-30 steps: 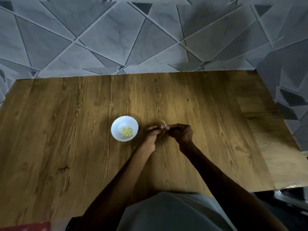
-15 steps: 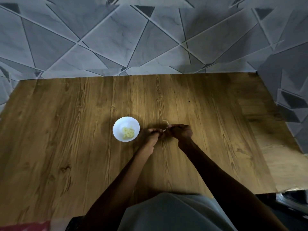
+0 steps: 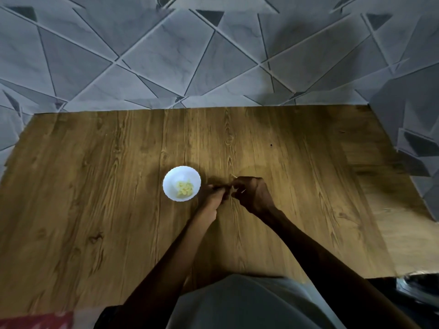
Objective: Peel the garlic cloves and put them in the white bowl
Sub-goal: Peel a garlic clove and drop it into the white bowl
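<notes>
A small white bowl (image 3: 171, 179) stands on the wooden table (image 3: 95, 186) and holds several pale yellow peeled garlic cloves (image 3: 184, 188). Just to the right of the bowl my two hands meet over the table. My left hand (image 3: 215, 194) pinches a garlic clove (image 3: 231, 188) that is almost wholly hidden between the fingertips. My right hand (image 3: 254, 194) is curled and pinches at the same clove; thin pale strips of skin (image 3: 234, 176) stick out above its fingers.
A tiled wall with grey triangles (image 3: 190, 55) runs along the table's far edge and right side. A small dark speck (image 3: 271, 145) lies on the wood beyond my hands. My grey clothing (image 3: 249, 305) fills the bottom centre.
My hands stay together beside the bowl. The fingers have shifted slightly on the clove, and the strip of skin by my right hand has changed angle.
</notes>
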`<state>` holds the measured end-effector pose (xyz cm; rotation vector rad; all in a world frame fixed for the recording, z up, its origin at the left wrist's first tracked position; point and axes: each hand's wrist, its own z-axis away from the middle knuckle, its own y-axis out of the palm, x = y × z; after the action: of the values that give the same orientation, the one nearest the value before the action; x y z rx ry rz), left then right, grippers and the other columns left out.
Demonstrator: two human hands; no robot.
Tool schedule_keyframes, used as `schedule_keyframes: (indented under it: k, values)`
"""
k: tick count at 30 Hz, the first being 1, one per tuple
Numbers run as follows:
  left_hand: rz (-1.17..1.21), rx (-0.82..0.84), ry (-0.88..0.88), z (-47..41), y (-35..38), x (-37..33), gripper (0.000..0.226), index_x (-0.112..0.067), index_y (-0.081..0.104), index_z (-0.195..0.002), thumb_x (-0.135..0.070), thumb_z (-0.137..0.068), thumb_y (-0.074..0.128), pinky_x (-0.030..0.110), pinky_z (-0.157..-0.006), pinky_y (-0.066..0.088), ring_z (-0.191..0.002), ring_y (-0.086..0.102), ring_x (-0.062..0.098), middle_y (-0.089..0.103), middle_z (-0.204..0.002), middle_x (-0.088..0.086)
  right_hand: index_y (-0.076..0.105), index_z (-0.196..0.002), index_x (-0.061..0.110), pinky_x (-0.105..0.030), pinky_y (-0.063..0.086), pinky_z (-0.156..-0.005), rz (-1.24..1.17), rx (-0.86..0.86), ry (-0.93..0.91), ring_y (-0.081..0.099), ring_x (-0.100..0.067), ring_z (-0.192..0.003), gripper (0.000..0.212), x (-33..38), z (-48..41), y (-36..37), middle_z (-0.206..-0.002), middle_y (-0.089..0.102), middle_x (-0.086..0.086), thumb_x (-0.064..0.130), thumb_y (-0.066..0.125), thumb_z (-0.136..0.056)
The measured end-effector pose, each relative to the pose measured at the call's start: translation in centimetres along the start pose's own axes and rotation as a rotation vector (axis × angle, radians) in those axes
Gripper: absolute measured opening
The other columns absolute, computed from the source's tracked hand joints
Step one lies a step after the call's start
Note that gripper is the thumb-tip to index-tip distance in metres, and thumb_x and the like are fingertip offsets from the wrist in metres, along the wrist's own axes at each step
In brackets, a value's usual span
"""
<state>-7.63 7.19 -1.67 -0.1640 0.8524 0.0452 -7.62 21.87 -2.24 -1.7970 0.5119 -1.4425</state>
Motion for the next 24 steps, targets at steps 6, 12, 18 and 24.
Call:
schedule_keyframes:
  k: [6,12,18,24]
  values:
    - [-0.013,0.063,-0.01,0.2,-0.4,0.6,0.014,-0.014,0.066,-0.082,-0.022,-0.093,0.063,0.022,-0.058,0.041,-0.063,0.053,0.013,0.063,-0.07,0.002,0.073,-0.088,0.015,-0.013,0.054,-0.064,-0.118,-0.092,0.091,0.067,0.0,-0.073,0.014,-0.1,0.2,0.3,-0.082,0.072,0.006,0.003,0.076,-0.081]
    - [-0.393,-0.029,0.293,0.5,-1.0,2.0,0.015,-0.016,0.07,-0.103,-0.024,-0.091,0.067,0.025,-0.085,0.047,-0.097,0.064,0.016,0.07,-0.102,0.0,0.076,-0.087,0.009,-0.025,0.059,-0.063,-0.115,-0.096,0.162,0.07,-0.01,-0.069,0.007,-1.4,1.6,0.7,-0.081,0.075,-0.003,0.004,0.071,-0.086]
    - [-0.964,-0.141,0.535,1.1,-2.0,5.2,0.045,-0.023,0.06,-0.122,-0.028,-0.08,0.074,0.034,-0.102,0.039,-0.124,0.044,0.022,0.049,-0.132,0.0,0.067,-0.079,0.015,-0.019,0.049,-0.054,-0.06,-0.026,0.449,0.062,-0.006,-0.062,0.012,-1.5,3.2,1.9,-0.073,0.065,0.004,0.017,0.069,-0.091]
    - [-1.07,-0.145,0.558,1.7,-1.8,5.5,0.059,-0.023,0.05,-0.136,-0.029,-0.08,0.069,0.035,-0.107,0.033,-0.133,0.033,0.025,0.037,-0.143,0.002,0.068,-0.084,0.016,-0.022,0.054,-0.056,-0.067,-0.062,0.382,0.062,-0.004,-0.061,0.009,-1.4,4.0,2.5,-0.073,0.065,0.006,0.013,0.066,-0.092]
